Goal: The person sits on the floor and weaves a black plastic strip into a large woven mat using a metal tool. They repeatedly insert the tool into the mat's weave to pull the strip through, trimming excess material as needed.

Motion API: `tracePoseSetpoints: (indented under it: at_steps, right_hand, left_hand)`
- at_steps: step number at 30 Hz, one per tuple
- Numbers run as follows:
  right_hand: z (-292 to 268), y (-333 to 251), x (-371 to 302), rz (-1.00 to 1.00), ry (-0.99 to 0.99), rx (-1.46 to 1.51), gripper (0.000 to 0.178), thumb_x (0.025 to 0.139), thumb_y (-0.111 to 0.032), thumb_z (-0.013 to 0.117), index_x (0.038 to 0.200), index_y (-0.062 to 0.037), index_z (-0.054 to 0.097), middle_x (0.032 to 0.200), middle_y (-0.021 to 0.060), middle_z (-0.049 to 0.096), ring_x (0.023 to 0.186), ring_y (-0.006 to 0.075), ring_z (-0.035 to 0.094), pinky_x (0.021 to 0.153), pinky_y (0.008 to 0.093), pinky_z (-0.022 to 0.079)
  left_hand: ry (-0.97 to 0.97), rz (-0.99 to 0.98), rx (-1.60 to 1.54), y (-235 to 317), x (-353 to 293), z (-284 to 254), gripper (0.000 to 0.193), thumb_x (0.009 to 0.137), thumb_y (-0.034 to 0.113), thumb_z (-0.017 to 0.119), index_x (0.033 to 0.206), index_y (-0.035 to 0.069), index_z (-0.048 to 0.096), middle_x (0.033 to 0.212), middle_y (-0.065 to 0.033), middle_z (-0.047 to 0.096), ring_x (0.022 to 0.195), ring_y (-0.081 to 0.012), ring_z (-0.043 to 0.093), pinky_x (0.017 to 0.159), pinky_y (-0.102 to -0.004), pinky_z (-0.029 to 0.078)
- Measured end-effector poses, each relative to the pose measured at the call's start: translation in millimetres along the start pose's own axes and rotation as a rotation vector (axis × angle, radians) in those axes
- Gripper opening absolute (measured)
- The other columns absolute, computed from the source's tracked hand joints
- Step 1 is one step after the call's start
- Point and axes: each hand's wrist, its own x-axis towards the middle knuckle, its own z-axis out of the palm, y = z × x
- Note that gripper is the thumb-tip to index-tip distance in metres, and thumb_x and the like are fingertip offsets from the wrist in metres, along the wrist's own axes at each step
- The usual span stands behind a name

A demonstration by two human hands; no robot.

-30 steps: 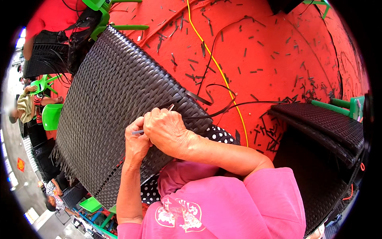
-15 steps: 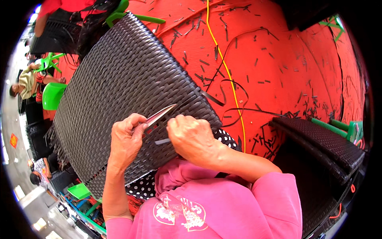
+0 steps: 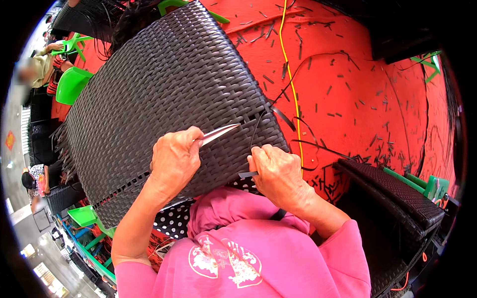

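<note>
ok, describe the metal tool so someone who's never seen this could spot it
Start at the big dark woven panel tilted across the red floor. Near its lower edge the left hand grips the tool, whose tapered tip lies over the weave pointing right. It is the only bright, shiny thing there; the strip in the right hand is dark and flat.

The woven panel (image 3: 164,99) is dark brown, made of flat plastic strips in a basket pattern, and it lies tilted across the person's lap. A metal pointed tool (image 3: 218,133) rests flat on its near edge, tip pointing right. A loose dark strip (image 3: 247,174) sticks out at the panel's lower right corner.
</note>
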Motion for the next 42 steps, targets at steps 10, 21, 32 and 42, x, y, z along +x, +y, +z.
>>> tracePoseSetpoints:
  at_steps: [10,21,32,42]
  right_hand:
    - [-4.2,3.4,-3.7,0.009,0.081,0.062,0.014,0.083,-0.011,0.063,0.078,-0.0059,0.051,0.067,0.0074,0.051,0.059,0.023,0.058,0.048,0.0363,0.047]
    - [-4.5,4.9,-2.4,0.014,0.182,0.153,0.012,0.081,-0.006,0.064,0.08,-0.0033,0.053,0.069,0.0105,0.054,0.061,0.0278,0.06,0.051,0.0381,0.047]
    - [-76.4,39.9,20.3,0.345,-0.182,0.569,0.03,0.095,-0.027,0.049,0.111,-0.0015,0.053,0.104,0.0156,0.054,0.097,0.0288,0.057,0.079,0.0381,0.049]
    - [-47.3,57.3,70.5,0.44,-0.409,0.475,0.02,0.087,-0.012,0.058,0.093,0.0055,0.066,0.069,0.0132,0.065,0.065,0.0161,0.063,0.064,0.0315,0.05]
  left_hand:
    - [-0.098,-0.064,0.093,11.1,17.2,-2.5,0.009,0.082,0.007,0.058,0.087,0.004,0.065,0.07,-0.0161,0.064,0.069,-0.0348,0.063,0.067,-0.0424,0.048]
    - [-0.096,-0.09,-0.068,1.9,19.5,13.8,0.01,0.082,0.004,0.059,0.088,0.001,0.066,0.068,-0.011,0.063,0.064,-0.0231,0.061,0.062,-0.0357,0.047]
    - [-0.132,-0.19,-0.617,-38.3,12.9,47.0,0.006,0.085,-0.001,0.061,0.082,-0.001,0.066,0.065,0.0019,0.058,0.056,-0.0041,0.049,0.051,-0.0211,0.039]
    - [-0.078,-0.143,-0.301,-17.0,13.8,33.8,0.008,0.081,0.008,0.062,0.085,0.001,0.063,0.068,-0.014,0.062,0.065,-0.0241,0.06,0.064,-0.0371,0.047]
